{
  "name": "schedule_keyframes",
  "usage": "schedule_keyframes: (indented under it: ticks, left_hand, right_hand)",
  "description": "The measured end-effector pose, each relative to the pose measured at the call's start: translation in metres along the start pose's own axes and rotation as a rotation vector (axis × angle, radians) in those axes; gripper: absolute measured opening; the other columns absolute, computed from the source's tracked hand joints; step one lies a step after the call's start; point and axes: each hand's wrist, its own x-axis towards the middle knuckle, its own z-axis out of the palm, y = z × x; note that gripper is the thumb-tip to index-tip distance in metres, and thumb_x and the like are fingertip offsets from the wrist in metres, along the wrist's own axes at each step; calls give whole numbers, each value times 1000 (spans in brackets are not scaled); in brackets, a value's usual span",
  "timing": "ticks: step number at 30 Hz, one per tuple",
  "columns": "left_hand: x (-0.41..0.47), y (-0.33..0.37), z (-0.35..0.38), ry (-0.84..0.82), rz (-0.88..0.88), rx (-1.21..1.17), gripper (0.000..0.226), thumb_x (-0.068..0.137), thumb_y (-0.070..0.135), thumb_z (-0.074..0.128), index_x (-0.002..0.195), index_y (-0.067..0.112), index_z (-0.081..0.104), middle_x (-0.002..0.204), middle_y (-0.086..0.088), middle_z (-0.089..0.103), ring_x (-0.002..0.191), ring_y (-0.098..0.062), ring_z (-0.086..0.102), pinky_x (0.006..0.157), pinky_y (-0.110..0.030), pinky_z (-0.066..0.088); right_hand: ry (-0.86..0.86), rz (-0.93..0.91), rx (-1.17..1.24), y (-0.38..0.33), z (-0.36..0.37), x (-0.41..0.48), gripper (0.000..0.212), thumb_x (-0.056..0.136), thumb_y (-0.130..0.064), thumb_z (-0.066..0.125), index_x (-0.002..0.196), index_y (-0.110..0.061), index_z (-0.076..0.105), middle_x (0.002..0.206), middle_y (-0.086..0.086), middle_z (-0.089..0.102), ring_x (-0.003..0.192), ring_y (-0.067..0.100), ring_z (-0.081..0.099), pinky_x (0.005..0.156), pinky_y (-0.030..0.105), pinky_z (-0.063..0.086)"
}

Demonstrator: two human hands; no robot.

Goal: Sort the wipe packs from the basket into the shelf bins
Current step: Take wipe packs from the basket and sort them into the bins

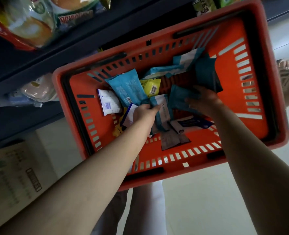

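Orange plastic forms the basket (252, 129), in which the wipe packs are heaped. Near the middle, a teal-and-white pack (164, 112) is pinched by the curled fingers of the left hand (143, 114). Just right, a teal pack (177, 97) is gripped by the right hand (204, 100).

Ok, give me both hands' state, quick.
Left hand: fingers grip a teal-and-white plastic wipe pack.
Right hand: lies on a dark teal plastic pack; grip cannot be told.
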Motion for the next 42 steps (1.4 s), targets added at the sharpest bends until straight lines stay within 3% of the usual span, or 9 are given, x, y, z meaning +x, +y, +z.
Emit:
schedule_keyframes:
  ticks: [9,13,18,20,23,30,35,39,42]
  left_hand:
    - [-13,-4,-10,3,42,-2,35,91,40,61,121,22,63,115,0,67,104,-22,62,93,-41,52]
    - [-42,8,-39,39,141,-212,18,90,34,64,104,24,64,112,-3,69,103,-22,66,94,-46,53]
    - [-142,47,-107,-13,252,-403,6,90,31,64,92,26,63,106,-9,71,95,-27,70,74,-41,58]
    - [-198,62,-137,-28,275,-477,4,96,25,57,96,25,62,108,-11,69,91,-25,70,67,-34,58]
    - [-278,78,-180,-26,264,-603,9,97,22,55,105,21,60,112,-11,68,97,-27,68,79,-41,58]
    - [-384,95,-266,-15,483,-790,15,101,24,48,109,26,60,116,-2,69,101,-18,67,87,-40,54]
    - [-422,108,-343,-59,553,-946,21,102,26,47,119,21,58,115,-3,70,104,-22,67,85,-47,55]
    - [-433,111,-421,-45,615,-976,21,101,24,49,117,16,59,113,-7,71,97,-21,70,61,-35,57]
    - [-437,109,-484,-48,643,-998,18,99,22,51,114,16,60,110,-5,73,94,-17,72,74,-38,58]
  right_hand:
    - [52,-48,-286,-20,-6,-18,36,84,-38,71,109,-13,70,101,10,66,87,25,59,68,29,40]
    - [244,-138,-187,-40,-34,-62,31,87,-42,65,91,-12,72,76,1,57,68,18,55,51,24,33]
    - [363,-167,212,-70,-68,-180,28,86,-45,64,85,-18,71,71,-3,61,73,19,58,65,22,48]
    - [390,-166,288,-89,-82,-235,40,77,-68,57,87,-30,67,78,-5,65,85,21,59,82,44,50]
    - [468,-317,192,-132,-105,-314,29,85,-54,55,83,-26,58,76,1,63,79,26,58,77,49,48]
    - [242,-577,448,-254,-121,-426,11,100,-24,47,100,-17,57,82,3,58,76,29,57,63,40,47]
    - [53,-580,522,-335,-114,-478,37,85,-47,66,113,-24,56,105,2,67,92,14,66,71,26,52]
    - [-39,-583,527,-397,-90,-504,68,75,-31,80,130,-25,41,108,-7,63,91,6,64,67,21,48]
    - [-134,-578,655,-443,-61,-517,59,79,-30,76,126,-33,41,104,-4,59,83,10,61,65,24,46]
